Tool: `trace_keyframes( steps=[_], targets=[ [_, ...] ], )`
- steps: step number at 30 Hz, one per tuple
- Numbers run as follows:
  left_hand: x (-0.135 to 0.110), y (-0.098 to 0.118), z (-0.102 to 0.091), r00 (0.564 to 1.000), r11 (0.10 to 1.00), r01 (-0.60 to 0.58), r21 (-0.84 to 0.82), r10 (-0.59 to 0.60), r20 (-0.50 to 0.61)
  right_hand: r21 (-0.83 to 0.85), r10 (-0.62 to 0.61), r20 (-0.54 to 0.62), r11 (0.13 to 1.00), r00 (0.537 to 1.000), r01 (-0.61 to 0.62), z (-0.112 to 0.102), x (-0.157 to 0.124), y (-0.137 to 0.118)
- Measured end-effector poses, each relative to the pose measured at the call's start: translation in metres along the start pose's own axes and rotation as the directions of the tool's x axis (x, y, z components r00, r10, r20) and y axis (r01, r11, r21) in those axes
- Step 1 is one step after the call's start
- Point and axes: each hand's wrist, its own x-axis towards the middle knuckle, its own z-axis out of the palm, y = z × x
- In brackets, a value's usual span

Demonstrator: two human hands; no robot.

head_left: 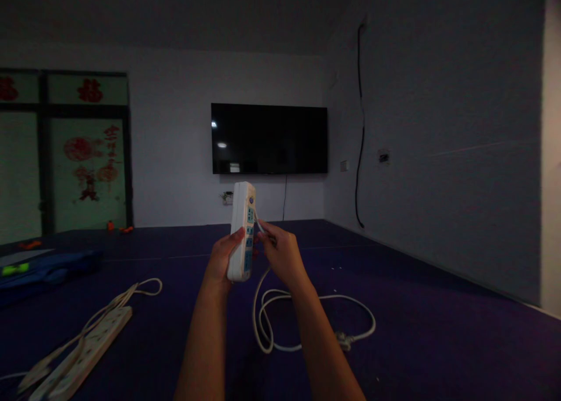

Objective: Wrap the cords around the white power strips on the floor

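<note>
Left hand: I see the left hand [220,258] closed around the lower half of a white power strip [237,237], thumb across its near edge.
Right hand: the right hand [283,252] is just beside it, thumb and forefinger pinched on the white cord [253,310] close to the strip. I can't tell whether the two hands touch.
Power strip: held up clear of the surface, nearly upright with a slight tilt, its blue sockets turned to my right.
Cord: below the right hand it lies in loose loops on the dark purple surface [184,307].
Plug: the plug [343,340] rests beside the right forearm, partly hidden by it.
Lower left: a second strip [99,342] lies flat, a bundled wire [125,296] running along and over it.
Far left: I make out a blue cloth [56,266] with a bright green item [15,269] on it.
Back wall: a dark television [269,138] hangs there, right of a door [87,173] with red decorations.
Right wall: a black cable [359,179] hangs down it.
</note>
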Motion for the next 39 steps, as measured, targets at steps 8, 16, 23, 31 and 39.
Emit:
trace_keyframes(
  steps=[8,16,23,31,39],
  targets=[
    [-0.007,0.01,0.0,0.952,0.888,-0.25,0.386,0.298,-0.069,-0.238,-0.128,0.115,0.959,0.985,0.152,-0.006,-0.002,-0.021],
    [0.006,-0.003,-0.008,0.858,0.603,-0.375,0.704,0.513,0.018,-0.502,0.015,0.188,0.861,0.982,0.083,-0.014,-0.004,-0.028],
    [0.006,0.003,-0.02,0.864,0.306,-0.31,0.9,0.486,0.132,-0.596,0.046,0.197,0.799,0.979,0.082,-0.016,-0.004,-0.026],
    [-0.012,0.021,-0.02,0.891,0.197,-0.257,0.946,0.428,0.153,-0.513,-0.072,0.297,0.829,0.952,0.222,-0.013,-0.001,-0.027],
    [-0.01,0.015,-0.023,0.955,0.128,-0.234,0.964,0.213,0.204,-0.428,-0.164,0.139,0.88,0.977,0.208,-0.023,-0.001,-0.022]
  ],
)
